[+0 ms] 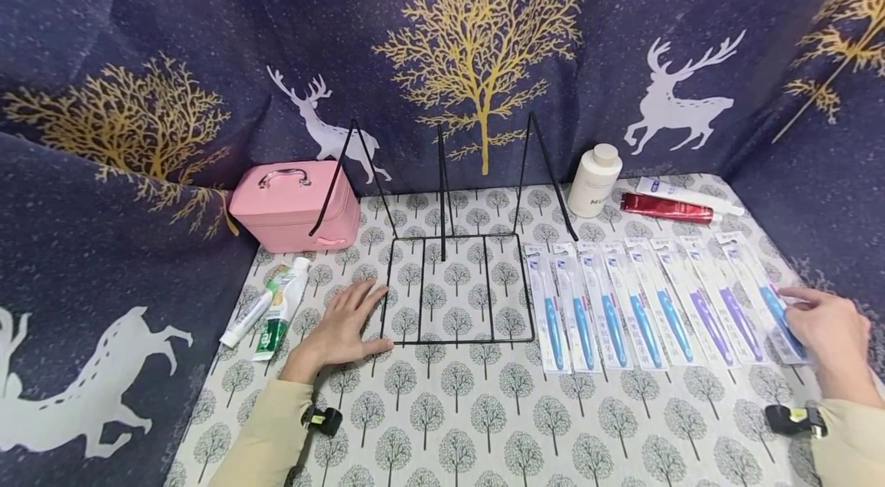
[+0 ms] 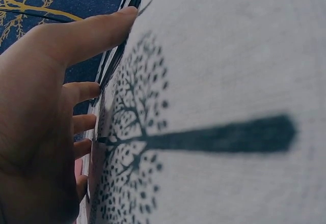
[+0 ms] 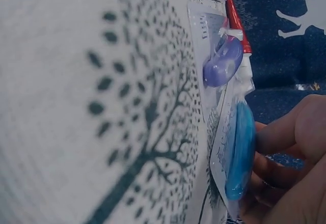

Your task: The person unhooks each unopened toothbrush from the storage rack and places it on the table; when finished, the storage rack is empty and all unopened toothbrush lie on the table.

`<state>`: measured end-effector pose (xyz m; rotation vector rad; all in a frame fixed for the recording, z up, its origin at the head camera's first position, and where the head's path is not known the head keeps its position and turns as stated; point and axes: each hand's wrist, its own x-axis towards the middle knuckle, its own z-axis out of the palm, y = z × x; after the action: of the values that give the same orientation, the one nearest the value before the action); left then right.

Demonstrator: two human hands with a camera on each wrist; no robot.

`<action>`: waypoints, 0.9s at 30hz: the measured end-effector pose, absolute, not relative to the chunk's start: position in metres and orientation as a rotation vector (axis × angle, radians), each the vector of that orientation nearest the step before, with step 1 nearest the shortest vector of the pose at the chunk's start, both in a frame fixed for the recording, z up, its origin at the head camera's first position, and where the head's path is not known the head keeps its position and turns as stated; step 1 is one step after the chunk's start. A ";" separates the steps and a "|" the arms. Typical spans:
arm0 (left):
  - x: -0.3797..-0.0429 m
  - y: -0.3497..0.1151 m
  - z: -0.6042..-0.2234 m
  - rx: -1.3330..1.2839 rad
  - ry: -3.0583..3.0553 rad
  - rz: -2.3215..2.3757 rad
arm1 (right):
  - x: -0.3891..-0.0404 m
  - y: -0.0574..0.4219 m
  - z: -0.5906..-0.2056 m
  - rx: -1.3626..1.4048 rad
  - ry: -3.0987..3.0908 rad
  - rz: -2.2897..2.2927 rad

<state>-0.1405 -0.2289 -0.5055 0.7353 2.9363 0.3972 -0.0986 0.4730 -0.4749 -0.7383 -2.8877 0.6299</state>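
Note:
My left hand [image 1: 349, 326] rests on the tablecloth with its fingers spread, beside the left edge of a black wire rack [image 1: 456, 342]. In the left wrist view the left hand [image 2: 43, 96] holds nothing. At the far right, my right hand [image 1: 830, 329] grips the right edge of a packaged blue toothbrush [image 1: 773, 303]. The right wrist view shows fingers [image 3: 280, 132] against the clear blister over its blue handle [image 3: 242, 150]. Several other packaged toothbrushes [image 1: 614, 318], blue and purple, lie in a row between the rack and this one.
A pink case [image 1: 297, 207] stands behind two toothpaste tubes [image 1: 280, 310] at the left. A white bottle [image 1: 594, 180], a red tube [image 1: 667, 208] and a white tube [image 1: 691, 195] are at the back right. A dark printed cloth [image 1: 415, 11] hangs behind the table.

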 end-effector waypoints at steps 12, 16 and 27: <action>-0.140 -0.228 -0.505 0.744 2.925 0.427 | -0.100 0.473 -0.468 -0.898 -2.965 0.587; -0.143 -0.227 -0.505 0.753 2.941 0.432 | -0.104 0.469 -0.460 -0.885 -2.942 0.588; -0.142 -0.228 -0.505 0.753 2.937 0.449 | -0.112 0.424 -0.447 -0.485 -2.857 0.588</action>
<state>-0.1418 -0.2280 -0.5045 0.7529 2.9370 0.4489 -0.1120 0.4240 -0.4474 -0.4850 -2.8567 0.5880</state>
